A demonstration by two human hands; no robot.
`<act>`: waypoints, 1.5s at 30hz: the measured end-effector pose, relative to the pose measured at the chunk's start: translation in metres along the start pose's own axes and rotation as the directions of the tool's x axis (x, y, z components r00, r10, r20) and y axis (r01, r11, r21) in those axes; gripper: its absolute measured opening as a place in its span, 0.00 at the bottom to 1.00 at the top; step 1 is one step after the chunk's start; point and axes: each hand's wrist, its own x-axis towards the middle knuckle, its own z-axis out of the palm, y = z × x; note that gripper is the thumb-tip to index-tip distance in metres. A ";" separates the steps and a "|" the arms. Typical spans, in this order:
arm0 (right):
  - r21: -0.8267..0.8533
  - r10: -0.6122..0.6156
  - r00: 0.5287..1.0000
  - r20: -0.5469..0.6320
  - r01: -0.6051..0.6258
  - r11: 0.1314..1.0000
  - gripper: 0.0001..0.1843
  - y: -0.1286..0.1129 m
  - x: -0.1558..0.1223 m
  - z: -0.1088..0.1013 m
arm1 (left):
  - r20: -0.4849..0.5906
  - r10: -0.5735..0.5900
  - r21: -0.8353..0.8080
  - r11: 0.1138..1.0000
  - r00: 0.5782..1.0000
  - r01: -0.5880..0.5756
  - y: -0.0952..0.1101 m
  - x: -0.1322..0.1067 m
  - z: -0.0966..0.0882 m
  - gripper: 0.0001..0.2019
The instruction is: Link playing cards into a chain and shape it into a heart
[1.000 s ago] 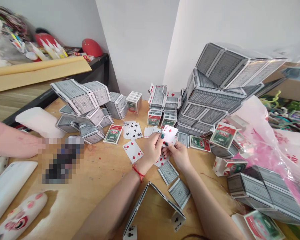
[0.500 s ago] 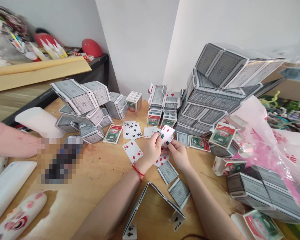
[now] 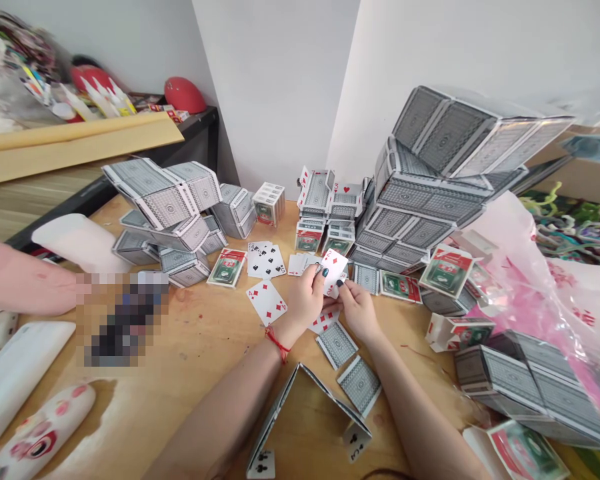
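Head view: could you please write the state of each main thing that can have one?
Left hand, pinching the two of diamonds
Right hand, pinching the same card
Two of diamonds, face up, held
Four of diamonds, face up, flat
Patterned card pair, face down
Right tower, stacked
Left tower, stacked
Bottom-right card box, open

Two of diamonds (image 3: 336, 268) was white with red pips, face showing. It was held tilted between left hand (image 3: 306, 297) and right hand (image 3: 361, 312).
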 end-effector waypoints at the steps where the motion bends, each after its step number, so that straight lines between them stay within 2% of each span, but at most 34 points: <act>1: 0.003 0.005 1.000 0.010 -0.005 1.000 0.13 0.000 0.000 0.000 | -0.008 0.001 -0.015 1.000 1.000 -0.002 0.000 0.000 0.001 0.08; 8: 0.025 0.019 0.998 0.060 -0.021 0.999 0.10 0.003 0.002 -0.006 | -0.015 -0.012 -0.131 0.991 1.000 0.010 -0.002 0.001 0.002 0.14; 13: -0.005 -0.011 0.997 0.073 0.011 1.000 0.14 0.003 0.003 -0.006 | -0.003 -0.012 -0.092 0.996 1.000 0.012 -0.001 0.002 -0.001 0.13; 18: 0.000 -0.028 0.994 0.106 0.028 1.000 0.15 0.003 0.004 -0.006 | 0.069 0.034 -0.056 0.998 0.997 -0.030 0.000 0.001 -0.002 0.12; 24: -0.027 -0.003 0.995 0.104 0.006 1.000 0.11 0.004 0.002 -0.005 | 0.000 -0.009 0.093 0.996 1.000 0.009 -0.001 -0.001 0.000 0.09; 28: -0.073 -0.012 0.997 0.071 0.018 0.997 0.09 0.003 0.002 -0.003 | 0.003 -0.001 0.125 0.992 1.000 0.001 -0.002 -0.001 0.000 0.08; 37: -0.139 0.038 0.997 0.074 -0.028 0.990 0.10 0.005 0.003 -0.005 | 0.041 -0.013 0.085 0.996 0.999 0.010 -0.001 0.000 -0.003 0.08; 45: -0.148 0.004 0.996 0.087 0.009 0.989 0.16 0.008 0.004 -0.006 | 0.066 -0.013 0.013 1.000 0.998 0.012 -0.001 -0.001 -0.003 0.10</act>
